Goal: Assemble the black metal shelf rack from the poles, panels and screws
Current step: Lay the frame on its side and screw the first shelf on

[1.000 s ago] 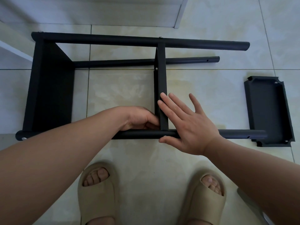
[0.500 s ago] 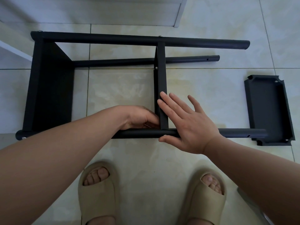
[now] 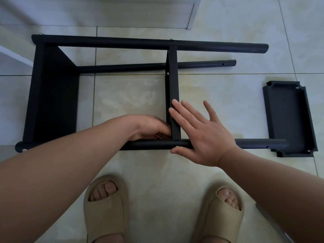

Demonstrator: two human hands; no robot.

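The black rack lies on its side on the tiled floor. One panel [image 3: 54, 95] is fixed at the left end and a middle panel [image 3: 173, 81] stands between the far pole [image 3: 122, 42] and the near pole [image 3: 259, 143]. A third pole [image 3: 122, 66] lies lower behind. My left hand [image 3: 149, 127] is curled against the left face of the middle panel where it meets the near pole, its fingertips hidden. My right hand [image 3: 201, 135] lies flat with fingers spread over the same joint, thumb beside a screw head [image 3: 177, 146].
A loose black panel [image 3: 289, 118] lies open side up on the floor at the right, by the free pole ends. White furniture [image 3: 105, 13] runs along the top, with a white edge [image 3: 14, 53] at the left. My two slippered feet [image 3: 105, 207] [image 3: 222, 213] stand just before the rack.
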